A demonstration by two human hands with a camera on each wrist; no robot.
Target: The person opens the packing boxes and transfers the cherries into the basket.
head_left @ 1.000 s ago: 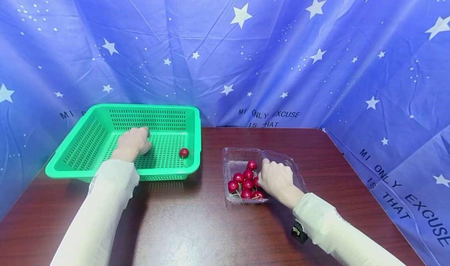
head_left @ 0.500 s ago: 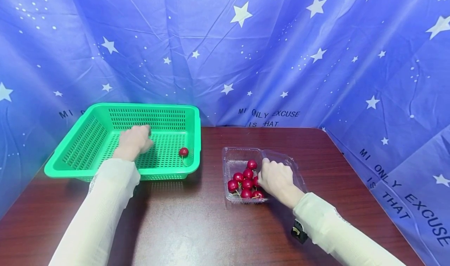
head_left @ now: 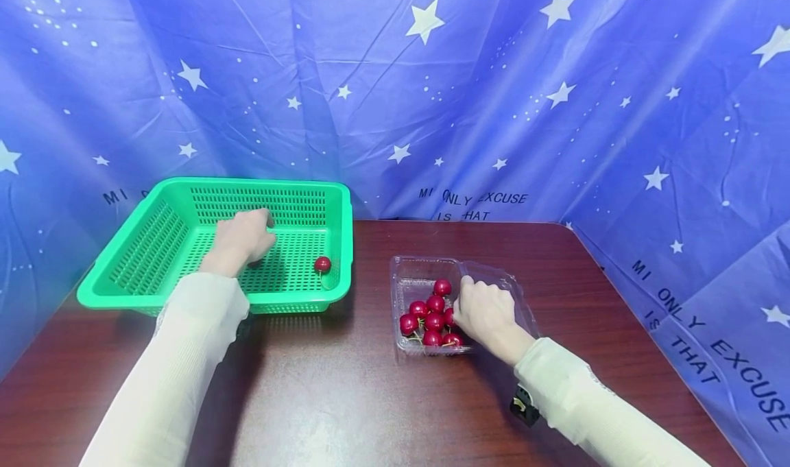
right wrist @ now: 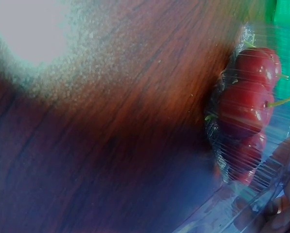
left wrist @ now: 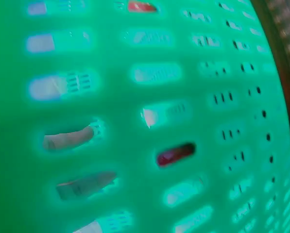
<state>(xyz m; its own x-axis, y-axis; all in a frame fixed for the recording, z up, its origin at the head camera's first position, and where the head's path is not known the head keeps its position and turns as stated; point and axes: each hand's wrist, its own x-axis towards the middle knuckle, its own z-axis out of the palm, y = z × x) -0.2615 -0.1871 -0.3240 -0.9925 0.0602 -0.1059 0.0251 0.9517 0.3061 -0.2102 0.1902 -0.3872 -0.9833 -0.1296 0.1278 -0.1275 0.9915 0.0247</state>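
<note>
My left hand (head_left: 242,239) hangs inside the green slotted basket (head_left: 343,210), its fingers bent downward. The back of the hand hides what lies beneath it, and I cannot tell whether the fingers hold anything. One red cherry (head_left: 322,265) with a stem lies in the basket's right corner. Through the slots in the left wrist view, parts of fingers (left wrist: 69,139) and a dark red patch (left wrist: 176,154) show. My right hand (head_left: 487,313) grips the right edge of a clear plastic box (head_left: 420,269) with several cherries (head_left: 435,321) inside, stems attached.
The box's clear lid (head_left: 524,306) lies folded out to the right, behind the right hand. Everything stands on a dark red-brown wooden table (head_left: 345,398). A blue curtain (head_left: 345,55) with white stars hangs close behind and along the right side.
My left hand has shifted a little farther back and to the right inside the basket, and its thumb now stands out more. The right hand and the box have stayed in place.
</note>
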